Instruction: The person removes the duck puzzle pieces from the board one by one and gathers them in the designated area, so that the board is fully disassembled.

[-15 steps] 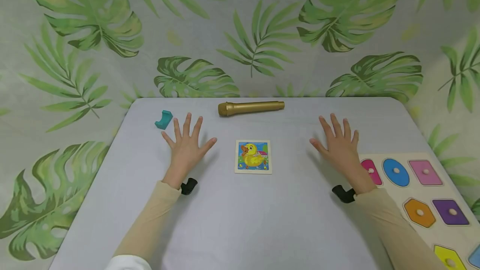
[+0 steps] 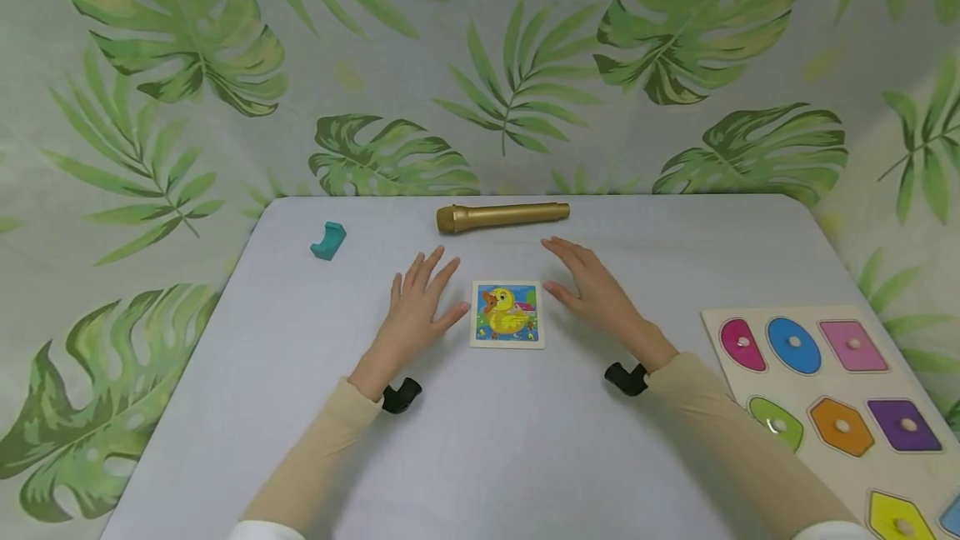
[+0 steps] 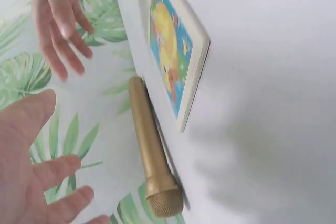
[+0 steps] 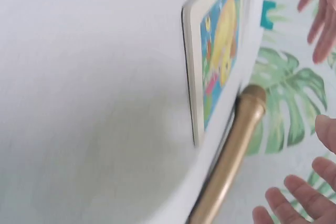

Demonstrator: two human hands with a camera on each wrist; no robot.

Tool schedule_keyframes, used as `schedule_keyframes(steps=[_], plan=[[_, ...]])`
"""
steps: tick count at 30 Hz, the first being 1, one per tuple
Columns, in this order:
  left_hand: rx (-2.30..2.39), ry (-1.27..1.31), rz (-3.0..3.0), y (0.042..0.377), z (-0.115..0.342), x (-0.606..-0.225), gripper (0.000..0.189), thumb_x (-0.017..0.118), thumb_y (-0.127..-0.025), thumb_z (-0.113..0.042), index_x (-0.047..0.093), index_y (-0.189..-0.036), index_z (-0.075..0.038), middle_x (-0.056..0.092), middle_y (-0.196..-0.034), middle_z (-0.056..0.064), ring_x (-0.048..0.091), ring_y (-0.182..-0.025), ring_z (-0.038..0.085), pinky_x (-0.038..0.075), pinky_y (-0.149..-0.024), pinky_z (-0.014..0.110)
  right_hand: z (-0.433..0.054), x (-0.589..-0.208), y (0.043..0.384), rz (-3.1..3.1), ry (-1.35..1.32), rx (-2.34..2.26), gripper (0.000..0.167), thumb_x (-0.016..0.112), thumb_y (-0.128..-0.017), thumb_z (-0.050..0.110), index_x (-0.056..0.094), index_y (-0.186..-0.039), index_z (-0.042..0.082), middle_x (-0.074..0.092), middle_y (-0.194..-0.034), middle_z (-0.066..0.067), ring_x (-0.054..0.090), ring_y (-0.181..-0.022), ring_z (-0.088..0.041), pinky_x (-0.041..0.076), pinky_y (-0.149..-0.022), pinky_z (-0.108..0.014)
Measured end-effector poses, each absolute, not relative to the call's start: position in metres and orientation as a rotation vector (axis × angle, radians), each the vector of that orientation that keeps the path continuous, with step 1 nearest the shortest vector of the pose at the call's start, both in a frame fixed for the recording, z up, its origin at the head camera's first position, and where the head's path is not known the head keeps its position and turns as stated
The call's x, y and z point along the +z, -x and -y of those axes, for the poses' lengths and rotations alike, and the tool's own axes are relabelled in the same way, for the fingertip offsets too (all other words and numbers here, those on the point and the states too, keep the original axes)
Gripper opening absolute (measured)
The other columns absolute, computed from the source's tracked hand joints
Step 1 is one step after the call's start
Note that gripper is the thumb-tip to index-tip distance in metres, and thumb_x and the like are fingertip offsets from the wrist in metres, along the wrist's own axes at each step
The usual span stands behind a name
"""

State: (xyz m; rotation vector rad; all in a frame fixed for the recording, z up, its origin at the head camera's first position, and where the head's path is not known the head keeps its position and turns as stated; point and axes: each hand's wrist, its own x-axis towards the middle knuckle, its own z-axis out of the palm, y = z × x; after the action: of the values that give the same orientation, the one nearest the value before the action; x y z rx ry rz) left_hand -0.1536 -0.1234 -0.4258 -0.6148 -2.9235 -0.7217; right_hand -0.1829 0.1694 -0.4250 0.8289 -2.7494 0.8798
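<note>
A small square duck puzzle (image 2: 507,315) with a pale frame lies flat in the middle of the table, between both hands. Just to its left is my left hand (image 2: 416,311), fingers spread and thumb near the puzzle's left edge. My right hand (image 2: 596,294) hovers off the right edge, its fingers extended and its thumb close to the frame. Neither hand holds anything. In the left wrist view, the puzzle (image 3: 170,45) and the gold microphone (image 3: 149,140) appear beside the spread fingers. The right wrist view shows the puzzle (image 4: 220,51) apart from the fingers.
Behind the puzzle, the gold toy microphone (image 2: 502,216) lies across the table's back. A teal curved block (image 2: 328,241) sits at the back left. On the right lies a wooden shape board (image 2: 825,373) with knobbed coloured pieces. Leaf-printed cloth (image 2: 517,90) hangs behind the table.
Both hands have moved inward, the left to the right and the right to the left, coming near the duck puzzle. The objects on the table have stayed in place.
</note>
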Motion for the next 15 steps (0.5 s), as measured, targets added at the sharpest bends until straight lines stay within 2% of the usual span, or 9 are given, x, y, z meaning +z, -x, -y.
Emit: schedule_keyframes(steps=[4,8,11,15], plan=[[-0.751,0.752,2.916,0.151,0.117,-0.436,0.064,0.059,-0.095,-0.037,0.036,-0.148,-0.01,0.022,-0.156,0.011,0.016,-0.142,0.034,0.015,-0.106,0.064,-0.149,-0.434,0.188,2.79,-0.902,1.058,0.059,0.064,-0.093,0.011,0.038,-0.145,0.004,0.04,-0.145,-0.017,0.035,-0.133,-0.034,0.028,-0.108,-0.05],[-0.797,0.849,2.962,0.147,0.113,-0.443,0.062,0.06,-0.095,-0.034,0.038,-0.146,-0.007,0.028,-0.153,0.012,0.022,-0.14,0.033,0.02,-0.106,0.062,-0.133,-0.444,0.194,2.812,-0.944,1.192,0.056,0.063,-0.092,0.004,0.041,-0.143,0.003,0.045,-0.141,-0.017,0.044,-0.125,-0.035,0.036,-0.102,-0.05],[-0.807,0.907,3.006,0.143,0.11,-0.447,0.06,0.06,-0.096,-0.034,0.04,-0.145,-0.005,0.032,-0.151,0.013,0.027,-0.139,0.031,0.023,-0.106,0.06,-0.124,-0.45,0.2,2.841,-0.967,1.237,0.051,0.062,-0.093,0.005,0.044,-0.14,0.002,0.049,-0.137,-0.016,0.05,-0.118,-0.034,0.041,-0.098,-0.048],[-0.805,0.985,3.025,0.136,0.105,-0.45,0.056,0.059,-0.096,-0.032,0.045,-0.141,-0.003,0.038,-0.147,0.014,0.032,-0.136,0.03,0.027,-0.106,0.055,-0.113,-0.453,0.205,2.908,-0.992,1.243,0.046,0.063,-0.093,0.007,0.048,-0.136,0.002,0.057,-0.129,-0.015,0.053,-0.115,-0.03,0.041,-0.098,-0.045]])
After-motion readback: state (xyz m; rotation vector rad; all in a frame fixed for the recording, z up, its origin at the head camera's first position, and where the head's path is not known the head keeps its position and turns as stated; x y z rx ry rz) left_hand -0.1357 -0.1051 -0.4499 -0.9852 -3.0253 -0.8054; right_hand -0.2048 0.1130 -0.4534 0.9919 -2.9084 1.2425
